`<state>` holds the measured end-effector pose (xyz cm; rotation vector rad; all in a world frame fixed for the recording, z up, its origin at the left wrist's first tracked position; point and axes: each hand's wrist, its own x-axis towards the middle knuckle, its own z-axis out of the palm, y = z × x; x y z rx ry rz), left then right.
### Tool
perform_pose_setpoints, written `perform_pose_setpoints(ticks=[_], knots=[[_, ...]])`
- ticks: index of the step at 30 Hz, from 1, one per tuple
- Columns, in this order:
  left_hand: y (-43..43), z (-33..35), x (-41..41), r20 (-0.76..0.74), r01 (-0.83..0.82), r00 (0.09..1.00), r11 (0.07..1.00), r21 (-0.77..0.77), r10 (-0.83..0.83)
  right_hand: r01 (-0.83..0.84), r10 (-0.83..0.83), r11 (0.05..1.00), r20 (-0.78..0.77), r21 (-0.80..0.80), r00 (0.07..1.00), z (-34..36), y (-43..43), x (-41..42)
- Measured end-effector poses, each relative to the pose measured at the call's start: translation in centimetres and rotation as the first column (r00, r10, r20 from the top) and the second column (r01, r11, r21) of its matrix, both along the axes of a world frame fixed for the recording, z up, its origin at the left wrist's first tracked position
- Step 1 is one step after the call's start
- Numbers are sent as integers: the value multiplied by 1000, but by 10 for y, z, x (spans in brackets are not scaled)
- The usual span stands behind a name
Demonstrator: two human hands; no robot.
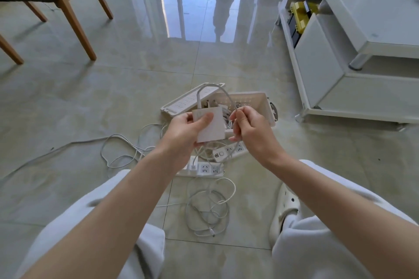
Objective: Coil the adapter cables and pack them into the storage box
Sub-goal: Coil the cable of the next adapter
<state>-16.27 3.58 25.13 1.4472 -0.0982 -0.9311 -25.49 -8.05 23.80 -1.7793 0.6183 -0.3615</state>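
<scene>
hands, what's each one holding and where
Left hand grips the white adapter by its flat body, thumb on the face; right hand pinches its cable partway along.

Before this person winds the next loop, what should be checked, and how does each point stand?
1. Left hand grips the adapter: ok.
2. Right hand pinches the cable: ok.
3. Cable coiled: not ok, one wide loop arches above the adapter.
4. Storage box open, lid beside it: ok.
5. Room left in the box: cannot tell, the hands hide it.
6. Other loose cables coiled: not ok, tangled.
</scene>
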Motion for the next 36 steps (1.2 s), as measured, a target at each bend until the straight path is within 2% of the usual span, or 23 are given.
perform_pose_setpoints(ticks=[2, 4, 7, 10, 15, 20, 22, 26, 28, 32, 34, 36], knots=[[-1, -10, 3, 13, -73, 997, 993, 95, 72, -23, 24, 999, 30, -34, 999, -2, 6, -1], [-1, -15, 4, 36, -114, 993, 985, 127, 110, -117, 121, 986, 29, -122, 992, -4, 15, -3], [1, -14, 6, 0, -157, 988, 985, 71, 157, -289, 290, 937, -25, -195, 957, -12, 29, -6], [1, -12, 9, -87, -200, 975, 979, 39, 203, -404, 388, 875, -112, -267, 915, -20, 33, -8], [4, -10, 11, -240, -205, 951, 979, -12, 196, -497, 458, 822, -196, -278, 867, -25, 30, -10], [8, -1, 17, -306, -220, 933, 973, -74, 188, -564, 500, 773, -267, -290, 824, -32, 22, -11], [10, 4, 20, -303, -176, 942, 982, -69, 148, -602, 519, 734, -313, -314, 795, -36, 18, -12], [14, 2, 24, -151, 26, 988, 994, 107, -10, -619, 514, 706, -352, -344, 782, -40, 11, -13], [14, 0, 25, -143, -13, 989, 994, 106, 28, -607, 497, 709, -357, -360, 791, -41, 9, -13], [14, 1, 27, -250, -104, 963, 995, -7, 99, -607, 505, 697, -340, -381, 793, -43, 11, -11], [14, 4, 25, -229, 32, 973, 999, 22, -26, -632, 526, 668, -352, -393, 774, -42, 12, -9], [16, 4, 22, -130, 274, 957, 954, 125, -258, -677, 542, 613, -407, -407, 735, -39, 13, -6]])
